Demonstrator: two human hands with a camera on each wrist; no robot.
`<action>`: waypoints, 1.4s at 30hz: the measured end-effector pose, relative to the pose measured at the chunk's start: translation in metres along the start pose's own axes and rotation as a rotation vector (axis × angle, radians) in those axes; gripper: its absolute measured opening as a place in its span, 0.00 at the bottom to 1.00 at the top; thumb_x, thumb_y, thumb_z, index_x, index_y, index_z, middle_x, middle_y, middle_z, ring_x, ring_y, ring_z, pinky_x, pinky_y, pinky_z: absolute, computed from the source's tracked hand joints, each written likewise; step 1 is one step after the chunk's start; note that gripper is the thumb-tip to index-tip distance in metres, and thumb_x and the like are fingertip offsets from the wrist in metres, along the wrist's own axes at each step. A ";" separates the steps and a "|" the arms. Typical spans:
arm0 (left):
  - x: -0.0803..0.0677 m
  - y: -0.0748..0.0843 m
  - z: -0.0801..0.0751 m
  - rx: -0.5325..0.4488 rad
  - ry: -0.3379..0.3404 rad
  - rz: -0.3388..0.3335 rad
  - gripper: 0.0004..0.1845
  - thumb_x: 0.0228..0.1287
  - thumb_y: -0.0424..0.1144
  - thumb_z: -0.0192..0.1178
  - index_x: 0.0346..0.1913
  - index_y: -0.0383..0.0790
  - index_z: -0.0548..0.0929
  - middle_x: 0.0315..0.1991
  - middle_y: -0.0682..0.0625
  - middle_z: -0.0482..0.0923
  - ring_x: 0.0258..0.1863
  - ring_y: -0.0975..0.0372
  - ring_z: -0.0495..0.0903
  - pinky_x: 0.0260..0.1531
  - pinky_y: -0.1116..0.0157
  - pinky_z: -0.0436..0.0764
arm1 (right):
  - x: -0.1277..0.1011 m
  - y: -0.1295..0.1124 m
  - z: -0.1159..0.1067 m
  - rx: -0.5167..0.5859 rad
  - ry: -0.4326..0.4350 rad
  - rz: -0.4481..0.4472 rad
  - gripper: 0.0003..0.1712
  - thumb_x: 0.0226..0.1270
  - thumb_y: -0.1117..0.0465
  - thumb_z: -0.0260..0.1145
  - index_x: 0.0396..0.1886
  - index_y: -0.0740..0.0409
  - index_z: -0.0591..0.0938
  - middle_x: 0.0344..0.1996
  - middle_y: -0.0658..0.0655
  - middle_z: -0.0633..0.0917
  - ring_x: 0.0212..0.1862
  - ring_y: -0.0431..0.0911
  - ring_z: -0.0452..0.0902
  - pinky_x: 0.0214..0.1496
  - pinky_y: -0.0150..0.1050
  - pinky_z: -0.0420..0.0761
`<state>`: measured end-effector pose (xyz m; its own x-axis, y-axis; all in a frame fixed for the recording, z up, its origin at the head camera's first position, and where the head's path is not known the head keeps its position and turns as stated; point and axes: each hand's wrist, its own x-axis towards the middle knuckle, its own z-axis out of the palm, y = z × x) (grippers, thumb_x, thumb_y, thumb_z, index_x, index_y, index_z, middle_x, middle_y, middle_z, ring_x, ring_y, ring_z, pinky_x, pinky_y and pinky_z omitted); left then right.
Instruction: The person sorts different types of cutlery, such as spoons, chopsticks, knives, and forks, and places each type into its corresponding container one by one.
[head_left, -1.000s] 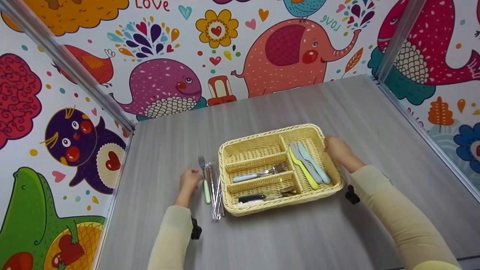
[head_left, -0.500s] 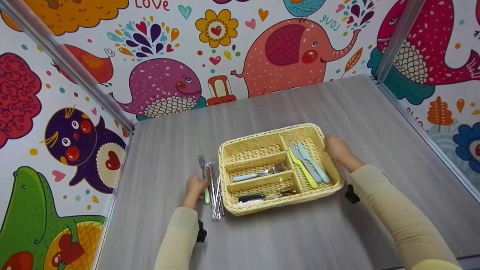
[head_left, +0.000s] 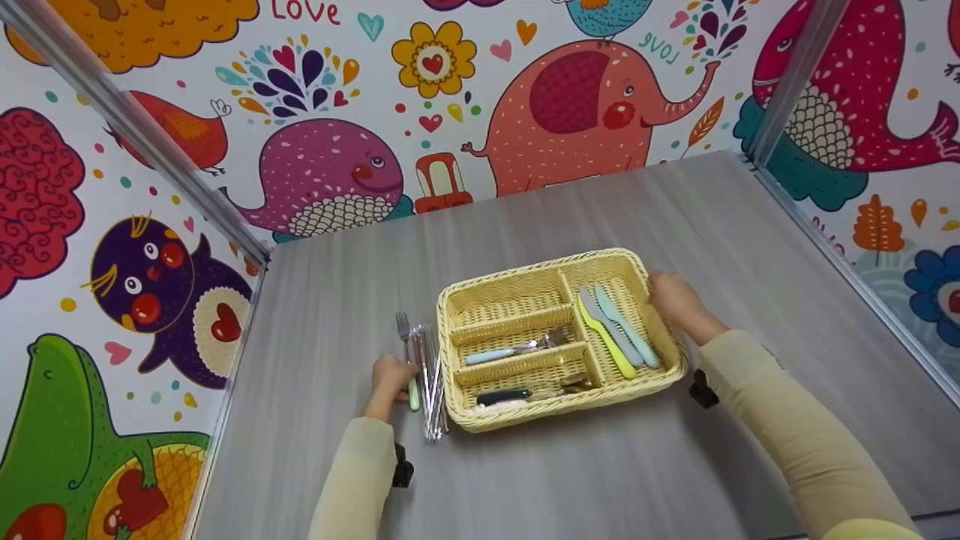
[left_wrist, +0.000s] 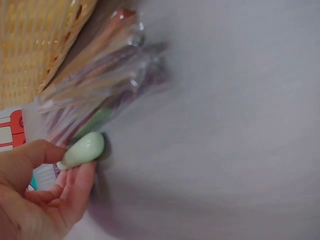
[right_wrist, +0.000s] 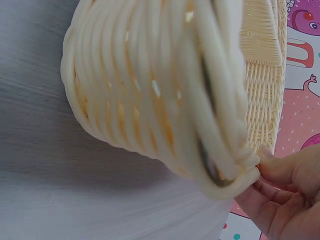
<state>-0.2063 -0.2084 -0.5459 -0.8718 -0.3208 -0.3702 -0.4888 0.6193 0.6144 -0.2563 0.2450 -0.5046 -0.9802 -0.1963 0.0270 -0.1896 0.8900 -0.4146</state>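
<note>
My left hand [head_left: 391, 375] is on the table left of the basket and pinches the pale green handle of a fork [head_left: 412, 388]; the fork's tines point away from me. In the left wrist view the thumb and fingers of that hand [left_wrist: 60, 172] hold the handle's rounded end [left_wrist: 85, 148]. A clear packet of long sticks [head_left: 429, 379] lies between the fork and the basket. My right hand [head_left: 673, 298] grips the right rim of the woven yellow basket [head_left: 536, 263]. In the right wrist view its fingers [right_wrist: 277, 185] curl on the basket's rim [right_wrist: 220, 170].
The basket's right compartment holds three knives [head_left: 616, 334]: yellow-green, grey and light blue. A blue-handled fork [head_left: 510, 349] lies in a middle slot, black and white handles [head_left: 504, 399] in the nearest one. Patterned walls close the table on the left, back and right.
My left hand slid toward me along the fork and took hold of its green handle. The right hand and the basket stayed put.
</note>
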 end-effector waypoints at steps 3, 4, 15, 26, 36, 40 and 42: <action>0.000 0.001 -0.003 -0.016 0.009 0.000 0.06 0.47 0.30 0.57 0.21 0.35 0.70 0.17 0.48 0.68 0.10 0.61 0.72 0.12 0.66 0.78 | 0.000 0.000 0.000 0.009 0.005 0.002 0.05 0.54 0.76 0.56 0.24 0.67 0.69 0.19 0.62 0.72 0.24 0.51 0.64 0.28 0.47 0.68; 0.000 0.001 -0.005 -0.018 0.011 0.008 0.06 0.48 0.31 0.57 0.21 0.35 0.71 0.17 0.48 0.68 0.10 0.62 0.72 0.12 0.66 0.78 | 0.000 0.000 0.000 0.011 0.007 0.001 0.05 0.54 0.76 0.56 0.24 0.67 0.69 0.19 0.61 0.71 0.24 0.51 0.64 0.28 0.47 0.68; -0.005 0.050 -0.027 0.089 0.089 0.416 0.09 0.49 0.33 0.58 0.34 0.32 0.79 0.29 0.45 0.78 0.26 0.58 0.75 0.27 0.65 0.75 | -0.002 0.002 -0.002 0.031 0.007 0.021 0.02 0.54 0.74 0.56 0.27 0.70 0.71 0.21 0.62 0.73 0.26 0.53 0.67 0.30 0.50 0.70; -0.029 0.110 0.015 0.672 -0.112 1.022 0.07 0.51 0.31 0.56 0.35 0.37 0.81 0.30 0.47 0.81 0.28 0.56 0.79 0.27 0.61 0.78 | -0.004 0.003 0.000 0.021 0.018 0.015 0.03 0.55 0.73 0.57 0.27 0.69 0.71 0.21 0.64 0.75 0.26 0.54 0.69 0.29 0.50 0.71; 0.048 0.080 0.109 0.963 0.166 1.238 0.09 0.45 0.29 0.52 0.17 0.46 0.74 0.15 0.53 0.74 0.14 0.61 0.71 0.12 0.63 0.70 | -0.003 0.001 0.002 0.008 0.056 -0.004 0.04 0.54 0.74 0.56 0.25 0.68 0.70 0.20 0.63 0.73 0.24 0.52 0.66 0.28 0.50 0.70; 0.093 0.058 0.150 1.059 0.189 1.215 0.10 0.44 0.31 0.56 0.14 0.50 0.72 0.14 0.56 0.73 0.14 0.63 0.70 0.11 0.63 0.69 | -0.003 0.000 0.001 0.007 0.052 -0.007 0.03 0.54 0.74 0.57 0.26 0.70 0.70 0.21 0.64 0.74 0.25 0.54 0.68 0.28 0.51 0.70; 0.089 0.061 0.153 1.109 0.164 1.202 0.09 0.45 0.33 0.57 0.15 0.51 0.74 0.16 0.56 0.75 0.15 0.63 0.72 0.13 0.63 0.72 | -0.003 0.000 0.001 0.005 0.047 -0.008 0.03 0.54 0.74 0.57 0.27 0.70 0.70 0.21 0.65 0.74 0.25 0.54 0.69 0.28 0.51 0.70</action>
<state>-0.3091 -0.0897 -0.6477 -0.7406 0.6708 0.0391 0.6270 0.7108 -0.3187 -0.2535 0.2450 -0.5058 -0.9804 -0.1833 0.0728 -0.1968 0.8867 -0.4184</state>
